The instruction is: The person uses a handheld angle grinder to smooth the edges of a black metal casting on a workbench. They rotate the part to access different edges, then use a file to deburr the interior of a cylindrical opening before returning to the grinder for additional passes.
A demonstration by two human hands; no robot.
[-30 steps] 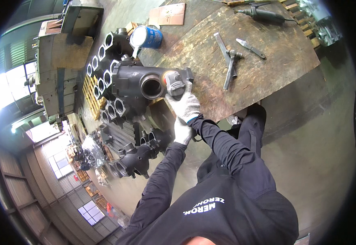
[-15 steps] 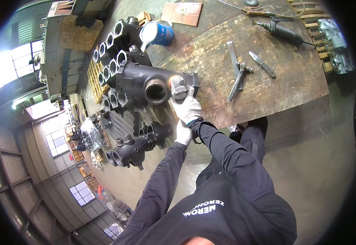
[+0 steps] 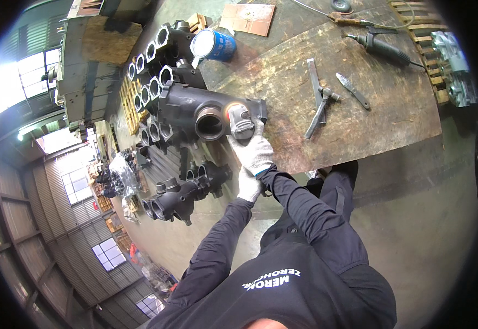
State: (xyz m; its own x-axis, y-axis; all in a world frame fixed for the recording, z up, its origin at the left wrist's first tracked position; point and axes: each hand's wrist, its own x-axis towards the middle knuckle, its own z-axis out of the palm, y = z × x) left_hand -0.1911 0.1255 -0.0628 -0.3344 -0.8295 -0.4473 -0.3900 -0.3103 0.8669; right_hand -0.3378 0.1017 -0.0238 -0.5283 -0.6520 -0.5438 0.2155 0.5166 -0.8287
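Note:
Both my hands, in white knit gloves, are on an angle grinder (image 3: 241,123). My right hand (image 3: 256,153) wraps round it just behind the grey gear head. Below it, my left hand (image 3: 248,185) grips farther back, where the grinder's body is mostly hidden by the gloves. The grinder's disc end, with an orange rim, is against a large dark cast metal housing (image 3: 187,104), right of its round threaded port (image 3: 210,123). That housing lies at the left edge of the worn work table (image 3: 376,129).
More dark castings (image 3: 184,194) stand at the left, some on a wooden pallet (image 3: 131,107). On the table are a blue can (image 3: 221,47), cardboard (image 3: 247,19), a hammer (image 3: 322,107) by a metal bar (image 3: 312,71), a knife-like tool (image 3: 353,90) and a corded power tool (image 3: 384,49).
The grinder head and both hands have shifted slightly down in the picture, with the orange rim now more visible. My grip looks the same, and the housing stays in place.

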